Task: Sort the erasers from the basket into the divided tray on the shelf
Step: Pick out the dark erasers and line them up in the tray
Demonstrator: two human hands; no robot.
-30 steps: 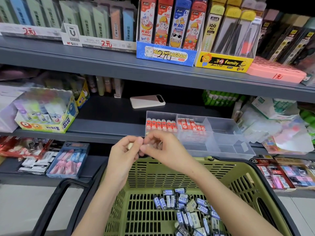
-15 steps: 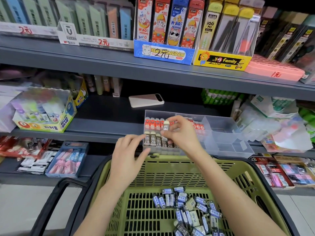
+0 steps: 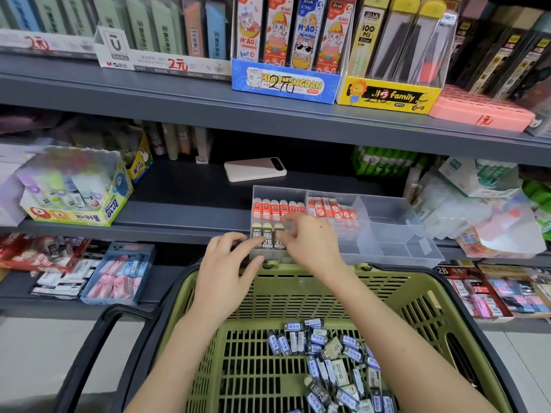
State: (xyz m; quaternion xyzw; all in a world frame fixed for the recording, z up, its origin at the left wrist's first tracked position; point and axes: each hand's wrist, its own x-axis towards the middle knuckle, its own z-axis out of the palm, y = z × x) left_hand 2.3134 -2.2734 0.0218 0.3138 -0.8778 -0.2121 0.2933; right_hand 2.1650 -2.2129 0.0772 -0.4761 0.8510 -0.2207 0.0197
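Placing is judged in hand: in the divided tray's [image 3: 387,201] front-left compartment, the brown 2B erasers [image 3: 257,234] are touched by the straight-fingered, empty left hand [image 3: 226,269] and covered by the curled right hand [image 3: 310,242], whose grip cannot be told. Another eraser must next be picked from the basket [image 3: 298,293] below the tray.

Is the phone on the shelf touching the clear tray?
Apart. The head view shows the phone lying behind the tray, with a strip of dark shelf visible between its near edge and the tray's back rim.

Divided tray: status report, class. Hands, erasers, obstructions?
Left hand open, fingers against divided tray front. Right hand at 2B erasers, grip unclear. Loose erasers in basket. Nothing blocking.
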